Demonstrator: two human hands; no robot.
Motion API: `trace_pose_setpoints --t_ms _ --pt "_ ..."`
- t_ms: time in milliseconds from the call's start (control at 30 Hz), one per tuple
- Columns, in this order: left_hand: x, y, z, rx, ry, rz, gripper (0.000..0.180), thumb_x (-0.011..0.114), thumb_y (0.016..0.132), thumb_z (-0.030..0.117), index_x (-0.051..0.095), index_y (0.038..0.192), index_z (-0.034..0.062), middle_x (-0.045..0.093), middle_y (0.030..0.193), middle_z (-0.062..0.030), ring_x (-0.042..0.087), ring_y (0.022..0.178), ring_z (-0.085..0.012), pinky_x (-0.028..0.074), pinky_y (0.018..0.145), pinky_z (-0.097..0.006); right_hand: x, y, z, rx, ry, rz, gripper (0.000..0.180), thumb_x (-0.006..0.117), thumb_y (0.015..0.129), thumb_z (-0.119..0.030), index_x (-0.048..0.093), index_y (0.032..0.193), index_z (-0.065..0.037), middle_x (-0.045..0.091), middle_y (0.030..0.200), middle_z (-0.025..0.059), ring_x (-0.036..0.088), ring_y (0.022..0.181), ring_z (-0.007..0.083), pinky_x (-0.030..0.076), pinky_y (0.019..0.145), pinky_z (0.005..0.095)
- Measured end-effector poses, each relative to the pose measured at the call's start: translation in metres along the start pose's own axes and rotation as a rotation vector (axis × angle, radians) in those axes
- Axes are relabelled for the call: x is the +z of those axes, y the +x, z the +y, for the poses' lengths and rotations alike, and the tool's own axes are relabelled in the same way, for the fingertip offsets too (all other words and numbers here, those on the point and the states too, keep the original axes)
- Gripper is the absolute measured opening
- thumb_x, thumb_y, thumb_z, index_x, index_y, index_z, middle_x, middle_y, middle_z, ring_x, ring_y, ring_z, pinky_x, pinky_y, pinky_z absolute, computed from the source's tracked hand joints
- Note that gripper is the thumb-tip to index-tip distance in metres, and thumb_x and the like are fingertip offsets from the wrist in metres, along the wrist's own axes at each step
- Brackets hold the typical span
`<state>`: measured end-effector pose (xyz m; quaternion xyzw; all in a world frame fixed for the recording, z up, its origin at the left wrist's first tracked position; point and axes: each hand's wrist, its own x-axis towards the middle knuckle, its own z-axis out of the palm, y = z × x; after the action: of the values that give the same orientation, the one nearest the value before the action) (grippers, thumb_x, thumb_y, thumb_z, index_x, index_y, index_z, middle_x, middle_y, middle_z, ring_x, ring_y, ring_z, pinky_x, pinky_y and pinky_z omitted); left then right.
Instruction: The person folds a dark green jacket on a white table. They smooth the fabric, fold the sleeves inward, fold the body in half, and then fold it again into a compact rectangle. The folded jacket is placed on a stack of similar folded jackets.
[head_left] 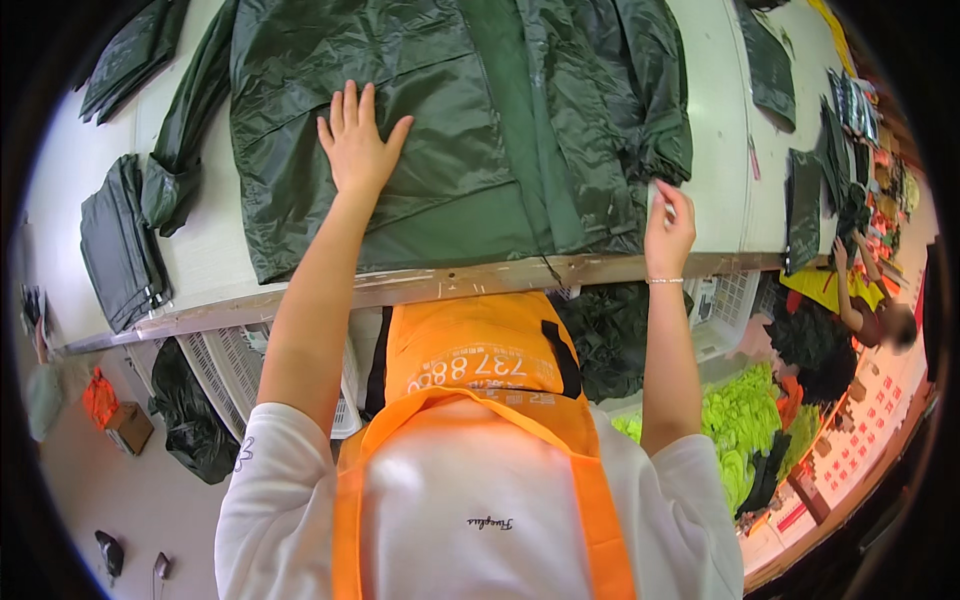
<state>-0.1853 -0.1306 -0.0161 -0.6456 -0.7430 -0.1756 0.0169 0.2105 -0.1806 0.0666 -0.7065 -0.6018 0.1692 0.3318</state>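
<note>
A dark green, shiny jacket point(420, 110) lies spread on the pale worktable, its front parted down the middle over a smoother green lining. My left hand point(360, 145) rests flat on the jacket's left front panel, fingers spread and holding nothing. At the right side, the jacket's sleeve point(665, 120) is laid down along the body, cuff toward me. My right hand point(670, 230) is at that cuff, by the table's front edge, with thumb and forefinger pinched together on its lower edge. The other sleeve point(190, 130) stretches out to the left.
Folded dark green garments lie at the left point(122, 240) and right point(803, 205) of the worktable point(715, 120). Below its edge stand white plastic crates point(215, 365). Bright yellow-green fabric point(740, 430) is heaped at lower right. Another person point(880, 320) works at the far right.
</note>
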Motion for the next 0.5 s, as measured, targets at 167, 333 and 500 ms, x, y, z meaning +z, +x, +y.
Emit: trace_pose_setpoints --t_ms 167,333,500 --pt "0.0 -0.001 0.009 0.005 -0.009 0.017 0.065 0.06 0.083 0.046 0.042 0.134 0.011 0.036 0.144 -0.0115 0.03 0.134 -0.0285 0.018 0.109 -0.052 -0.049 -0.025 0.079 0.357 -0.034 0.053 0.021 0.057 0.088 -0.01 0.062 0.108 -0.005 0.061 0.106 0.0074 0.058 0.089 0.0153 0.05 0.073 0.0277" --pt "-0.033 -0.034 0.096 0.288 -0.405 -0.01 0.065 0.072 0.071 0.016 0.043 0.129 0.0075 0.04 0.137 -0.0172 0.039 0.125 -0.0341 0.03 0.103 -0.048 -0.061 0.008 0.118 0.31 -0.023 0.015 0.025 0.059 0.086 -0.01 0.06 0.111 -0.004 0.06 0.111 0.0105 0.058 0.09 0.0174 0.049 0.078 0.0296" --pt "-0.055 -0.091 0.212 0.444 -0.649 -0.33 0.074 0.077 0.065 0.025 0.045 0.13 0.0088 0.041 0.137 -0.0147 0.04 0.125 -0.0341 0.033 0.103 -0.044 -0.078 0.099 0.181 0.056 -0.253 0.023 0.037 0.059 0.085 -0.016 0.055 0.12 -0.004 0.051 0.125 0.0191 0.048 0.115 0.0292 0.037 0.099 0.037"
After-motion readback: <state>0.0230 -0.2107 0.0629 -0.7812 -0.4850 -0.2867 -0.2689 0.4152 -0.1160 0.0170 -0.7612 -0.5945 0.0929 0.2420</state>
